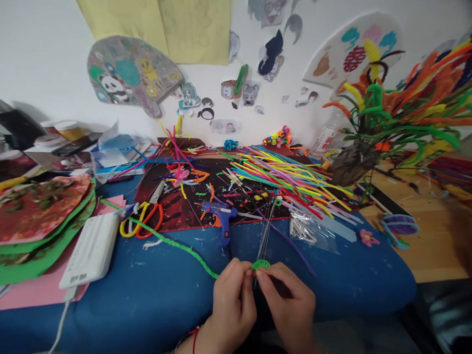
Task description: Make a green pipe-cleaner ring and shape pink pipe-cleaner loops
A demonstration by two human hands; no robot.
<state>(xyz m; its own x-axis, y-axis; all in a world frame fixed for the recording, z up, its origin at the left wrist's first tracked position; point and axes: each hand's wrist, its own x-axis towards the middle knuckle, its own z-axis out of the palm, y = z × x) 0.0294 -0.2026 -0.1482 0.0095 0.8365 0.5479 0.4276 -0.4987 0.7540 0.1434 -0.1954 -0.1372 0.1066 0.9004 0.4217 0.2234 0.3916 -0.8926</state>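
Note:
At the front edge of the table, my left hand [234,297] and my right hand [290,302] meet fingertip to fingertip. Both pinch a green pipe cleaner [260,263], whose short bent part shows above the fingers. Its long tail seems to run out from behind my left hand toward the scissors [144,218], which have yellow and orange handles. Thin pale strands, perhaps wires, rise from near the fingertips. Just beyond my hands lies a blue glue gun [221,214]. My fingers hide the spot where the green piece is gripped.
A pile of colourful pipe cleaners [286,175] covers the dark mat [179,216]. Right of it are a clear bag [320,236] of white sticks and a vase [348,164] of fuzzy stems. At left, a white power bank [91,248] trails a cable.

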